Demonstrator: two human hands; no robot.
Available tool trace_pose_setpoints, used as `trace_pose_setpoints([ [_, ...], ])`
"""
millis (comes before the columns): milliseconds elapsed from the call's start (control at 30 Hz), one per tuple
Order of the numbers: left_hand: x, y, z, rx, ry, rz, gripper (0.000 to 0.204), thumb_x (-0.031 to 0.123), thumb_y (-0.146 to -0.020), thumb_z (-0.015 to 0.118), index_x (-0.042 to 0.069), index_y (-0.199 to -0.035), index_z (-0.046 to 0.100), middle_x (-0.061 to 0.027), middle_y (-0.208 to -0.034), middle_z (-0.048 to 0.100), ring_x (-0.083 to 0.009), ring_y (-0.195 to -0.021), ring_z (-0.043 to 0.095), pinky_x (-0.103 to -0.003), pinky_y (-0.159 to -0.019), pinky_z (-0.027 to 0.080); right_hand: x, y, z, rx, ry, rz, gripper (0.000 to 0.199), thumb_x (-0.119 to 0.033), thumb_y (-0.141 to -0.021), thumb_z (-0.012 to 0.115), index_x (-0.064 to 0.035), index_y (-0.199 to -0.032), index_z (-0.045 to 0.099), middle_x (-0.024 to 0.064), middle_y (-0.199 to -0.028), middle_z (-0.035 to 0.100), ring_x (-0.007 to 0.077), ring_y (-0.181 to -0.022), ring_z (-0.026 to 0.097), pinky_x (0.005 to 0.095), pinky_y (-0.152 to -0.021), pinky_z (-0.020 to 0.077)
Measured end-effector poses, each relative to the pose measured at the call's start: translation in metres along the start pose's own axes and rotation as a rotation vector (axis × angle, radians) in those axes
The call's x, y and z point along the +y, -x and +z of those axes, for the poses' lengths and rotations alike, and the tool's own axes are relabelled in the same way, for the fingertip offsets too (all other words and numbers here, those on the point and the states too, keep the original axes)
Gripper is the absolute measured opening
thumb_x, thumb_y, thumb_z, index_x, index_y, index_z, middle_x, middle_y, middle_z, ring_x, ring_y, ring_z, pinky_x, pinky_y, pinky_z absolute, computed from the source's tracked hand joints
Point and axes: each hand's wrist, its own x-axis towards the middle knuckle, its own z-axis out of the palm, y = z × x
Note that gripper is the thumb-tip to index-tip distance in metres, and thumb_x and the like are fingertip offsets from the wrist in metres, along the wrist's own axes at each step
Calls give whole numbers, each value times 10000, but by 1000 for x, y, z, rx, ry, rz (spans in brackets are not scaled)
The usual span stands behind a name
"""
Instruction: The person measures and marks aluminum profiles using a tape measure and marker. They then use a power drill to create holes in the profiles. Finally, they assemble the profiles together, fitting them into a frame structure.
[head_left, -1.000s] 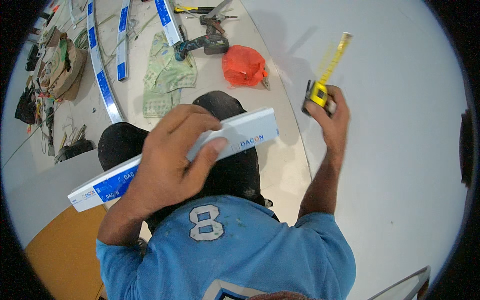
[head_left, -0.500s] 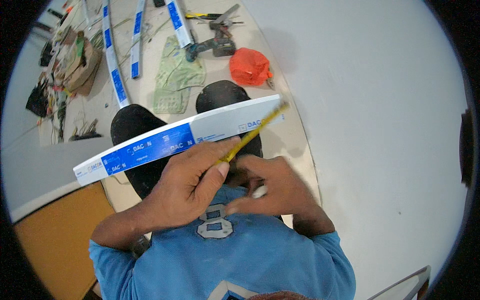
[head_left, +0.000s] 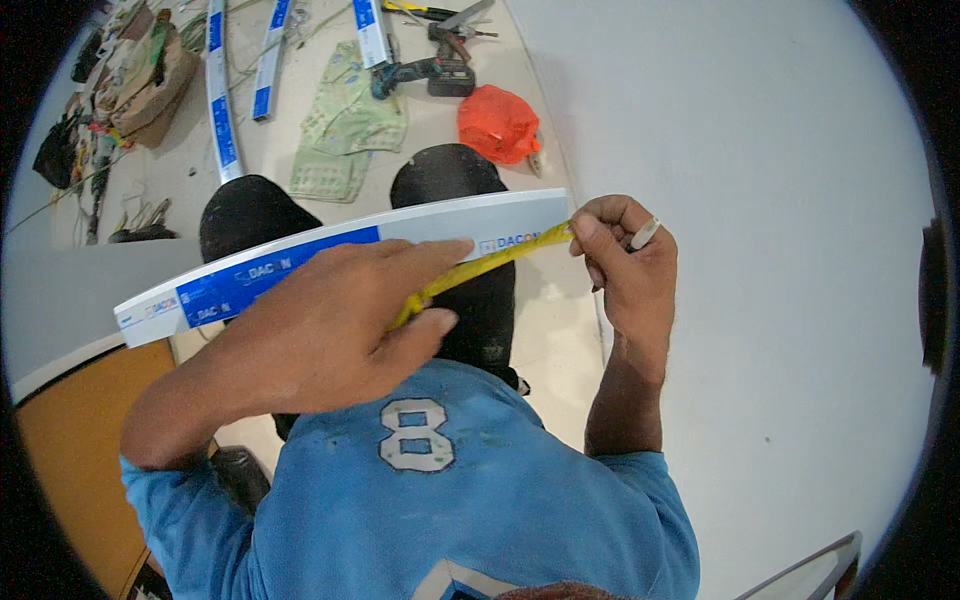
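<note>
Across my knees lies a long white trunking strip (head_left: pixel 470 215) with blue printed film over part of it. My left hand (head_left: pixel 320 325) is closed over a tape measure whose case is hidden under the palm, its fingers reaching along the strip. The yellow tape blade (head_left: pixel 490 266) runs out between thumb and fingers toward the strip's right end. There my right hand (head_left: pixel 635 260) pinches the blade's tip between thumb and fingers. A white-ended, pen-like piece (head_left: pixel 645 235) is tucked between the fingers of that hand.
Ahead on the floor are a cordless drill (head_left: pixel 440 75), a red-orange bag (head_left: pixel 497 125), a green patterned cloth (head_left: pixel 350 125) and more strips (head_left: pixel 221 90). Sacks and tools (head_left: pixel 150 90) lie far left. A pale wall (head_left: pixel 780 280) stands to the right, an orange-brown panel (head_left: pixel 90 470) at left.
My right hand has moved right and up from near my left hand to the strip's right end, and now pinches the blade's tip. My left hand has shifted slightly left.
</note>
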Motion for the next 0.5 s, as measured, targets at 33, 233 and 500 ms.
trace_pose_setpoints([
  [33, -3, 2, 0, 33, -32, 29, 421, 166, -994, 634, 3, -1383, 645, -242, -1009, 699, -360, -980, 696, -466, -871, 567, 1, -3, -6, 76, 10, 16, 156, -144, -946, 755, -2, -1006, 733, 48, -744, 695, 44, -586, 507, 217, -501, 368],
  [233, -15, 27, -15, 96, -363, -25, 465, 117, -970, 664, 115, -1434, 648, -149, -867, 605, -279, -802, 603, -438, -743, 538, 19, -21, -13, 136, 112, -11, 197, -178, -950, 757, 17, -925, 745, 48, -732, 684, 65, -619, 520, 236, -555, 394],
  [500, -25, 25, -7, 146, -539, -101, 476, 82, -956, 669, 117, -1430, 656, -138, -877, 586, -256, -794, 594, -418, -717, 536, 33, -40, -2, 50, 182, -56, 257, -224, -960, 755, 16, -868, 751, -2, -701, 631, 71, -651, 498, 268, -591, 398],
])
